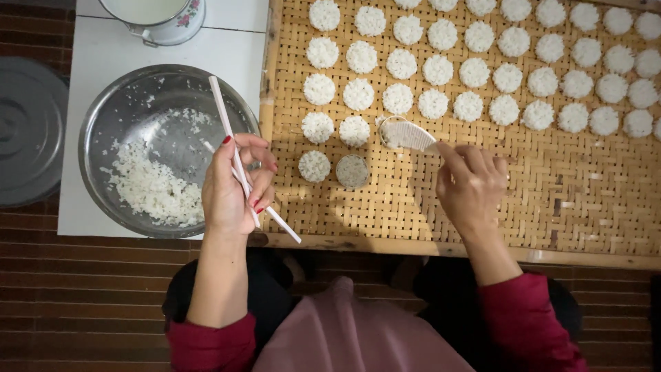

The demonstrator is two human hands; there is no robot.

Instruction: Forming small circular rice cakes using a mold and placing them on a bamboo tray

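My left hand [237, 186] grips a pair of white chopsticks [222, 103] over the right rim of a steel bowl [96, 131] that holds loose cooked rice [148, 186]. My right hand [471, 186] holds a small white ring mould [403, 134] tilted above a woven bamboo tray [551, 200]. Just below it lie a round rice disc [315, 166] and a flatter greyish disc [352, 171]. Rows of several round white rice cakes [475, 72] cover the tray's far part.
The bowl sits on a white table [89, 48] with a flowered enamel pot [162, 17] behind it. A grey metal lid [27, 131] lies at far left on a dark slatted floor [89, 296]. The tray's near right area is bare weave.
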